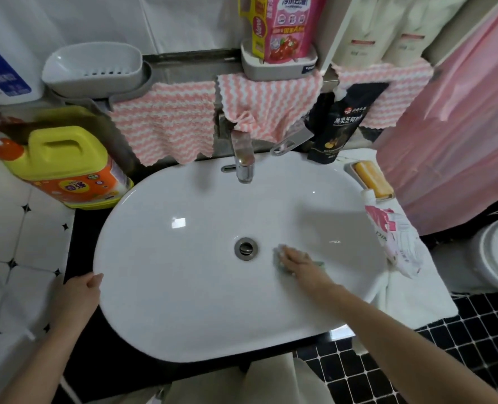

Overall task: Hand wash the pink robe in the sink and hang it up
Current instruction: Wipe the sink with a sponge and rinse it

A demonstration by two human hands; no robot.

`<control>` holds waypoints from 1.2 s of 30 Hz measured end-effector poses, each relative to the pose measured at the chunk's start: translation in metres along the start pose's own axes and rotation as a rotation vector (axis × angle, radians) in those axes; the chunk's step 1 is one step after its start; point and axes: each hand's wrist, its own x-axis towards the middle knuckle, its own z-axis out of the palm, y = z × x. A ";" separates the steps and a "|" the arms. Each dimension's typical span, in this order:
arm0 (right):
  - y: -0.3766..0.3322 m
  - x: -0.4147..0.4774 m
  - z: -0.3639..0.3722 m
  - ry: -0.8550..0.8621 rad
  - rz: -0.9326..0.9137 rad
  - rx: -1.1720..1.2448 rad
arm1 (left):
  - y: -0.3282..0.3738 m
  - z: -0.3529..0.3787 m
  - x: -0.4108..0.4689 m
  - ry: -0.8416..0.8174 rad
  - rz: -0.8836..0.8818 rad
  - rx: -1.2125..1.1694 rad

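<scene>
Left hand (78, 295) grips the left rim of the sink (169, 287), thumb on top. Right hand (298, 262) presses a grey-green cloth (278, 258) on the basin beside the drain (246, 248), fingers laid over it. Pink fabric (451, 141) hangs right of the sink; can't tell if it's the robe.

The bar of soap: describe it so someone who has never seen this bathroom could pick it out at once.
Start at the white oval sink and follow its rim to the far right, past the faucet. The soap bar lies between a black pouch and a pink-and-white pouch. It is the only orange-yellow block; the yellow jug stands across the sink, on the left.
</scene>
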 end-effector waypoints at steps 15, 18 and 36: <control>-0.264 -0.055 0.065 -0.228 -0.270 0.363 | -0.006 0.003 0.009 -0.022 0.001 -0.013; -0.216 -0.058 0.062 -0.225 -0.270 0.364 | -0.010 0.004 0.013 -0.036 -0.012 -0.034; 0.022 0.020 -0.055 0.744 0.598 0.129 | -0.010 -0.003 0.028 -0.099 -0.089 -0.091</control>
